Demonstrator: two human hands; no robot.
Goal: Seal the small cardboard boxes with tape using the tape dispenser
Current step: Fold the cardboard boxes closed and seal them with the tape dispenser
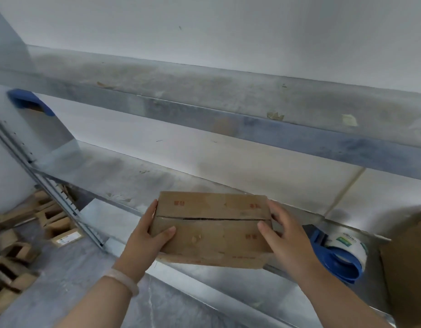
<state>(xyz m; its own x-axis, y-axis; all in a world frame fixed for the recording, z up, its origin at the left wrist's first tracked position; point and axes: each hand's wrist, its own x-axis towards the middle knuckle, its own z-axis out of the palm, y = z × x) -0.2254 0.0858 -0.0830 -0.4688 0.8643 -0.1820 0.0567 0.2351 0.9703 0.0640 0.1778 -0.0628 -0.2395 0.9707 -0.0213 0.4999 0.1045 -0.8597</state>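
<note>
A small brown cardboard box (212, 227) is held over the front edge of a metal shelf (124, 176). Its two top flaps are folded down and meet at a dark seam across the middle. My left hand (146, 235) grips the box's left end, thumb on the near flap. My right hand (287, 235) grips the right end, thumb pressing the top. A blue tape dispenser (337, 254) with a white tape roll lies on the shelf just right of my right hand, untouched.
Another cardboard box (408, 268) stands at the right edge, beside the dispenser. Several small cardboard boxes (22, 240) lie piled on the grey floor at lower left. An upper metal shelf (204, 91) runs across above, against a white wall.
</note>
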